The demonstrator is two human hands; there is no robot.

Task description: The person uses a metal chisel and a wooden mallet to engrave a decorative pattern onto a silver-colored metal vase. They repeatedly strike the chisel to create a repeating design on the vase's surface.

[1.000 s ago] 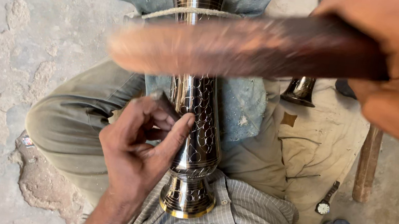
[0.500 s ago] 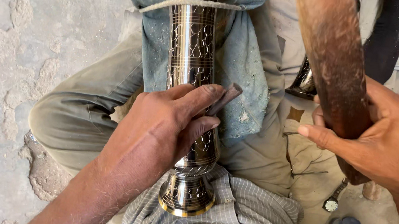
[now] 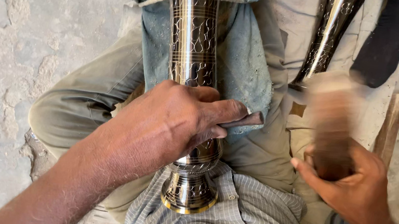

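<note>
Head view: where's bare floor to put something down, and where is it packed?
Free: the cracked concrete floor left of the bent knee. Crowded: the lap, where the left hand holds a small chisel on the engraved metal vase, and the right side, with the right hand gripping a blurred wooden mallet beside a second vase.

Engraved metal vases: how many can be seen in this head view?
2. One engraved metal vase lies along the person's lap, tied with rope over blue cloth, under the left hand. A second vase lies at upper right, partly cut off. Others may be out of frame.
</note>
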